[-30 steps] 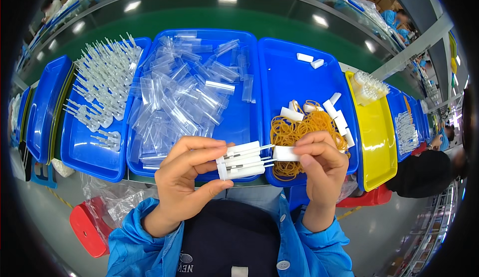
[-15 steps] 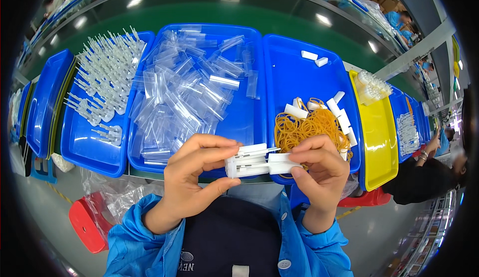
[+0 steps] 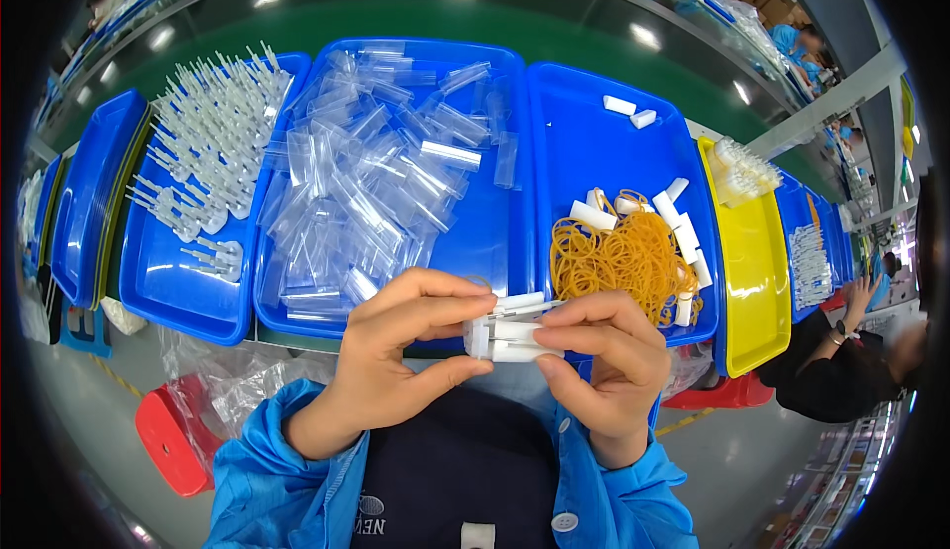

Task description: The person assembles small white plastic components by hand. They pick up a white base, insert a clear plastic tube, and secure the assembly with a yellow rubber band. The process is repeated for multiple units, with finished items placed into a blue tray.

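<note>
Blue trays (image 3: 584, 143) in a row: one of clear plastic sleeves (image 3: 376, 173), one of white pronged parts (image 3: 203, 143), one of orange rubber bands (image 3: 618, 252) with white caps; a yellow tray (image 3: 752, 282) to the right. Left hand (image 3: 396, 351) and right hand (image 3: 604, 361), raised before the chest with forearms angled inward, both closed in pinch grips. Between them, touching both: a small bundle of white plastic pieces (image 3: 510, 329), held level below the trays' near edge.

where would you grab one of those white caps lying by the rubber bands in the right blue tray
Pick a white cap lying apart at the upper left edge of the rubber bands, not one buried among them. It lies flat and elongated on the blue tray, so probably come from above and pinch across its short width at mid-length; its long sides are free there.
</note>
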`<state>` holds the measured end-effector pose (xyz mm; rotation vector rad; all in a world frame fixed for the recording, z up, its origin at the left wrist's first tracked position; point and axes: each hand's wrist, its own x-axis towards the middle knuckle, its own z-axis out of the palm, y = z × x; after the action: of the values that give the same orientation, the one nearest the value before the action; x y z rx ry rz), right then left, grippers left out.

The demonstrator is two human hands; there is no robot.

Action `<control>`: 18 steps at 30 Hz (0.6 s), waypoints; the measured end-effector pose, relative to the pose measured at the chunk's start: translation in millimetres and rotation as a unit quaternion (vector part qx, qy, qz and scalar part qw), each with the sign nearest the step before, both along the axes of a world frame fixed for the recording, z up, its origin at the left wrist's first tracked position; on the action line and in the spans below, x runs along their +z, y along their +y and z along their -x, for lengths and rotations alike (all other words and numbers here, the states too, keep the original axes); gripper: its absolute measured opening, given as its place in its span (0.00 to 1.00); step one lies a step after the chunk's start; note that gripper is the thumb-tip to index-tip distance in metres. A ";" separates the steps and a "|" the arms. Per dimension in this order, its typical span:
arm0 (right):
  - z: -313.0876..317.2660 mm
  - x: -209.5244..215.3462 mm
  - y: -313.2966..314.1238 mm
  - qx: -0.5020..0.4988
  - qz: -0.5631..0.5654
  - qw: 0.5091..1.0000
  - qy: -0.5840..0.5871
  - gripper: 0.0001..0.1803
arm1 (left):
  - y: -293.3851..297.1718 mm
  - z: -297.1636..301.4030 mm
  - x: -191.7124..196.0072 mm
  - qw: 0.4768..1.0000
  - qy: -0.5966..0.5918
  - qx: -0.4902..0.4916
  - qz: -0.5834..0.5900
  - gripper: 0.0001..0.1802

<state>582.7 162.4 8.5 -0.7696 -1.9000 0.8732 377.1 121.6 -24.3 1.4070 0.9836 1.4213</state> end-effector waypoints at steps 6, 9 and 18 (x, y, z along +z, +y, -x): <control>5.9 -6.4 1.3 0.001 -0.036 0.999 0.019 0.11 | -0.9 -0.1 5.2 1.000 0.001 0.003 0.007 0.26; 5.9 -5.7 9.3 -0.010 -0.058 0.998 0.009 0.08 | 1.8 3.1 3.9 0.998 0.050 0.016 -0.020 0.26; -101.3 -7.2 132.4 -0.313 -0.049 0.926 -0.206 0.07 | 4.8 4.3 3.5 0.998 -0.008 0.065 -0.009 0.25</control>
<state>684.1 294.8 1.3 -1.4762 -1.8413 0.2217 372.8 126.4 -20.8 1.3620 1.0711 1.5380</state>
